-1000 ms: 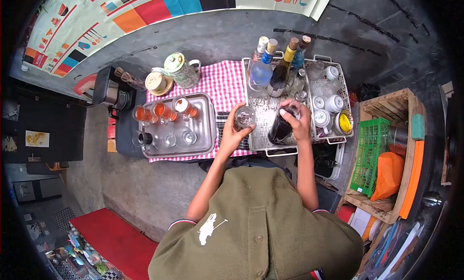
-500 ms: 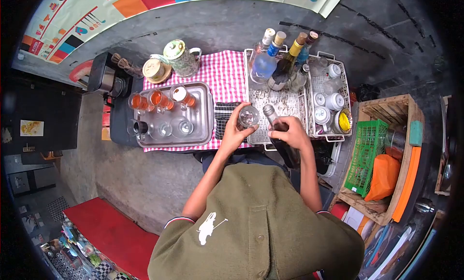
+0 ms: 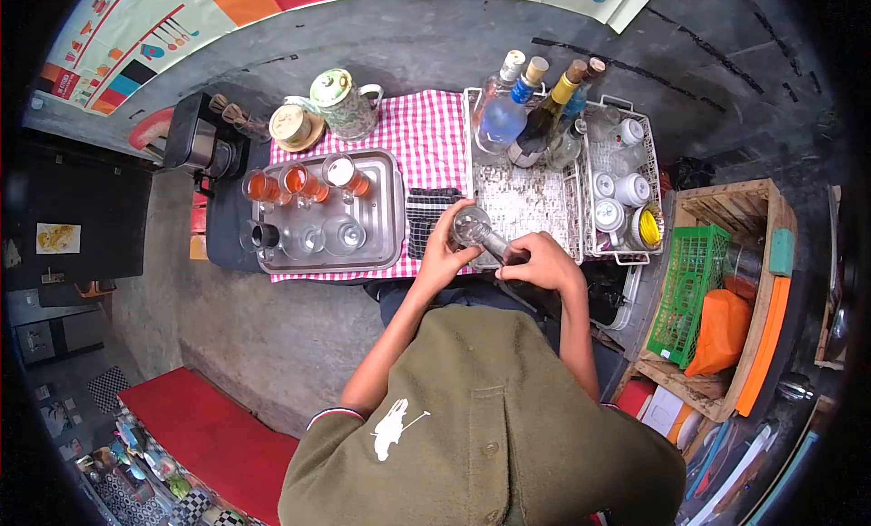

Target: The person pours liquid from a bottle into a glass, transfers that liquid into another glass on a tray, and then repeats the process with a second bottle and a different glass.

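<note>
My left hand (image 3: 443, 261) is closed round a small clear glass (image 3: 466, 221), held in front of the white rack. My right hand (image 3: 548, 266) grips a glass bottle (image 3: 494, 243), tipped so that its neck reaches over the rim of the glass. Whether liquid is flowing cannot be made out. Left of my hands, a metal tray (image 3: 394, 208) carries several glass cups, and the back ones hold a red-orange drink (image 3: 304, 183). A dark checked cloth (image 3: 432, 213) lies between the tray and my left hand.
Several corked bottles (image 3: 502, 122) stand at the back of the white wire rack (image 3: 522, 199). Lidded jars (image 3: 632, 190) fill the rack's right section. A green patterned jug (image 3: 349, 108) stands behind the tray. To the right is a wooden crate (image 3: 717, 199) with a green basket (image 3: 685, 294).
My right hand has tipped the bottle and brought its neck left, from beside the glass to over its rim. My left hand keeps holding the glass, almost unmoved.
</note>
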Demonstrator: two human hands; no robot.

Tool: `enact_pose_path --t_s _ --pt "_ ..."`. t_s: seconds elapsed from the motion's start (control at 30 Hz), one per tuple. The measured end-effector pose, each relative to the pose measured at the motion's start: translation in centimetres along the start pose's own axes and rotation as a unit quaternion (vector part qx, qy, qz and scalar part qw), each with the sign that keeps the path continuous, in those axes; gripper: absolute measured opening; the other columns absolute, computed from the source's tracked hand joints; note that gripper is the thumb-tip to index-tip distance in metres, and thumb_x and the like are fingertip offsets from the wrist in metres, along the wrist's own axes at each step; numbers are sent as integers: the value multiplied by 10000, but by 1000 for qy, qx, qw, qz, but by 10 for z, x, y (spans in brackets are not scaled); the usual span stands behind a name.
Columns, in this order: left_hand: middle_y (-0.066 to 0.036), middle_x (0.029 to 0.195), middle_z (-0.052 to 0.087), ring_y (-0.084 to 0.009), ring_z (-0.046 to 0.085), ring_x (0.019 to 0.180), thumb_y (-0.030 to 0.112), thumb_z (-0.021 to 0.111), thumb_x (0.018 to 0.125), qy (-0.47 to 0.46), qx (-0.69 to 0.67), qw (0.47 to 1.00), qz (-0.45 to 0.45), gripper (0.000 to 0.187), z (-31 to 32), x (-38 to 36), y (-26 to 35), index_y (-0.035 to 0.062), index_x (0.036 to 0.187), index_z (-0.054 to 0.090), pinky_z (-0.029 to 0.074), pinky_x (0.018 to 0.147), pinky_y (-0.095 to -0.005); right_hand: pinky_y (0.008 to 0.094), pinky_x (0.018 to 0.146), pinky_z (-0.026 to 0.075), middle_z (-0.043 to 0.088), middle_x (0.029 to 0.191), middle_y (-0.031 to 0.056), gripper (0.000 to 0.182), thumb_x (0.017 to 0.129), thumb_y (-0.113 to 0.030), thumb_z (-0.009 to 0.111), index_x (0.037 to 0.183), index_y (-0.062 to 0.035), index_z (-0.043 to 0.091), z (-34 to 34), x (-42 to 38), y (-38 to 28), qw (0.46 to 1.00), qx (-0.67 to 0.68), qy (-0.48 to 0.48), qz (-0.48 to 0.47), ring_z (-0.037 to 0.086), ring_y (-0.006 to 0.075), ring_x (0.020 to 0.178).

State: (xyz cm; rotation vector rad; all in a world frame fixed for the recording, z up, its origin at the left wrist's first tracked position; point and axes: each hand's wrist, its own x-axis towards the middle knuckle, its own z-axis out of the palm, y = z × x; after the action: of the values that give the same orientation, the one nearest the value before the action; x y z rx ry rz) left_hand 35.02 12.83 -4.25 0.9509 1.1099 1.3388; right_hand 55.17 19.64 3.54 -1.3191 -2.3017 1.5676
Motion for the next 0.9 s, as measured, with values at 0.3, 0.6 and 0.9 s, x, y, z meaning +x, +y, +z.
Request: enact_pose_path --t_s 0.3,0.6,0.9 --pt "-62 1389 468 -146 515 1235 -97 741 734 -10 -30 999 -31 770 -4 -6 0 64 1434 466 479 991 -294 362 644 465 665 676 144 386 710 -350 820 843 5 745 0 1 -10 998 -18 -35 41 602 206 635" --pt "-70 1428 466 -158 506 1265 -87 736 722 -15 -27 999 -15 779 -5 -6 -7 66 1439 470 455 1024 -300 392 721 521 709 754 192 482 689 -438 814 903 -8 767 -1 3 -5 993 -61 -71 72 691 306 730" --pt "-61 1375 495 -133 521 1193 -103 716 724 -20 17 1000 -6 779 -5 -8 -2 56 1442 462 448 996 -285 399 719 527 704 751 199 532 675 -491 805 896 -10 765 -4 5 -3 986 -90 -91 103 691 323 730"
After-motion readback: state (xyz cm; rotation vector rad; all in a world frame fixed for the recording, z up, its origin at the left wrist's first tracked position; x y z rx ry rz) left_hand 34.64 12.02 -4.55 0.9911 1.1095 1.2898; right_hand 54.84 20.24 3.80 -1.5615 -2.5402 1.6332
